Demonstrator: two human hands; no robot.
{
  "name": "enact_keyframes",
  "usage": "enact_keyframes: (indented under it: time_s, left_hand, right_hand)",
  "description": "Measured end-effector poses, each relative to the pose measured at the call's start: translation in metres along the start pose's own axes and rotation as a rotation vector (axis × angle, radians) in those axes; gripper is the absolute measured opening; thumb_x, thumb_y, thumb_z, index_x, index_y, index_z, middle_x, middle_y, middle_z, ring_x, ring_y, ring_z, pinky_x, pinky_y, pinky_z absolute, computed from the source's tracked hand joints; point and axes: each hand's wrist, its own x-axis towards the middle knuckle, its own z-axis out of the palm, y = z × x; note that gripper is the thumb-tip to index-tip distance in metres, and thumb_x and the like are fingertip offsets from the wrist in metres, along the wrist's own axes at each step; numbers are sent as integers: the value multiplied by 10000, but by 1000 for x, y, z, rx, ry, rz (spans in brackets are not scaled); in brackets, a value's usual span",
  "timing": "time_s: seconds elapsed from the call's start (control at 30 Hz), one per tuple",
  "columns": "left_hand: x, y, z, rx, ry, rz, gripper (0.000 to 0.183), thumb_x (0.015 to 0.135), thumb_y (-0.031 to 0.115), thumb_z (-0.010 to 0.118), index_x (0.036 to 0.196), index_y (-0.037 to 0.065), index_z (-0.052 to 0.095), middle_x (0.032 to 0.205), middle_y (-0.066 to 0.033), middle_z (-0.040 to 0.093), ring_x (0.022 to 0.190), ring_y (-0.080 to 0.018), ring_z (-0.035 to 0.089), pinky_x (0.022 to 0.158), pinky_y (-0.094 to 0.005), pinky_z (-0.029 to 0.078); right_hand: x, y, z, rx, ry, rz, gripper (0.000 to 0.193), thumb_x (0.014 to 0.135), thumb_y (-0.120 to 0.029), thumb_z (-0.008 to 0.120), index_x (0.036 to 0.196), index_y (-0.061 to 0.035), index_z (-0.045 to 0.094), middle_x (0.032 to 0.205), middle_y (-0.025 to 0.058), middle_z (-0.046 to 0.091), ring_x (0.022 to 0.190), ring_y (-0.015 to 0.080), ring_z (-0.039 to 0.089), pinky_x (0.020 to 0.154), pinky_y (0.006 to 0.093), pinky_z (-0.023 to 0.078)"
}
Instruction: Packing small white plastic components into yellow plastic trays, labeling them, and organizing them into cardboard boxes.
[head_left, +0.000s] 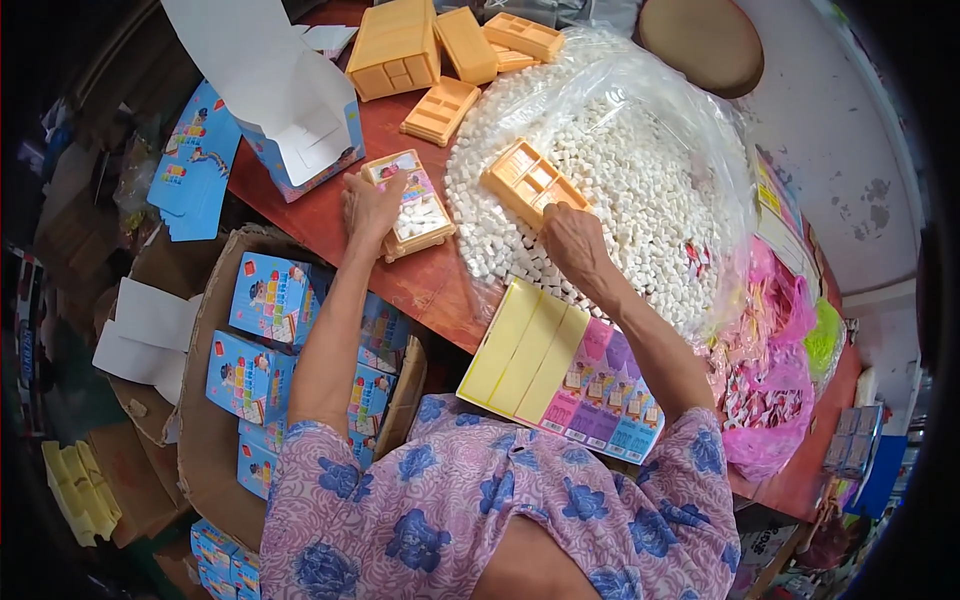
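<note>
My left hand (372,212) is closed on the left side of a filled yellow-orange compartment tray (432,238), its thumb over the top. In that tray lie small white pieces (420,212) and, at its far end, colourful printed pieces (398,166). My right hand (575,240) grips the near right end of another yellow-orange compartment tray (520,188). This one is tilted over a big heap of white pieces (640,190), and its compartments look bare. The heap spills from a clear plastic bag (690,75). My right fingertips are partly hidden.
Yellow-orange trays (395,45) are stacked at the back. An unfolded white-and-blue box (300,140) stands left. A carton (215,300) of blue boxes (270,300) is below the red table (430,300). A printed sheet (530,350) overhangs the near edge; pink bags (775,420) lie right.
</note>
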Motion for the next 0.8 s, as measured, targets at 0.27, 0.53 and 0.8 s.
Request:
enact_keyframes:
  time_s: [0.27,0.53,0.8]
  left_hand:
    - [-33,12,-6,197,371,317,731,725,428,516,1216,-29,227,1139,-247,369,1047,-360,388,872,-408,321]
    - [-135,85,59,-1102,-876,117,356,786,119,512,1103,14,388,958,-45,508,860,-151,520,735,-263,442]
    - [-156,111,149,-1090,-560,28,319,750,144,525,1008,-35,471,916,-89,528,794,-163,526,674,-274,438]
  right_hand:
    - [-23,13,-21,198,471,-47,106,679,-83,528,659,-48,429,616,96,453,594,274,481,496,383,377]
    - [-68,10,-22,554,355,-185,124,704,-97,568,714,-42,458,667,96,475,587,275,485,502,334,401]
    - [-93,118,34,308,593,224,393,646,-88,600,1001,0,457,1029,206,448,949,335,439,774,418,373]
